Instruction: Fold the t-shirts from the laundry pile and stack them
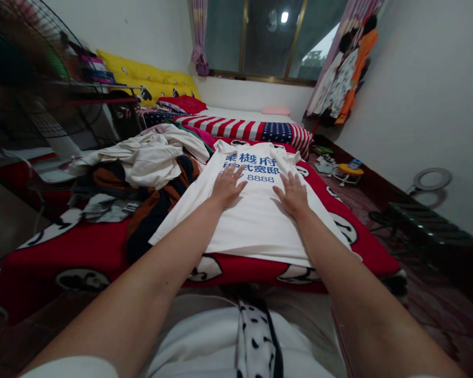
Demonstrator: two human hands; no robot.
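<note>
A white T-shirt (260, 226) with blue printed characters and digits lies spread out in front of me, its hem toward my body. On its left side rests my left hand (226, 188), fingers spread, partly covering the print. My right hand (292, 193) lies open on the right side, just below the lettering. Both palms face down on the cloth and neither hand grips it. Beneath the shirt is a red blanket (106, 247) with black and white patterns.
A heap of clothes (142, 163) sits left of the shirt. Farther left stands a fan (35, 79). Behind is a bed with a striped cover (228, 126). A dark bench (437, 226), a small orange stool (350, 169) and a ring-shaped light (432, 179) are on the right.
</note>
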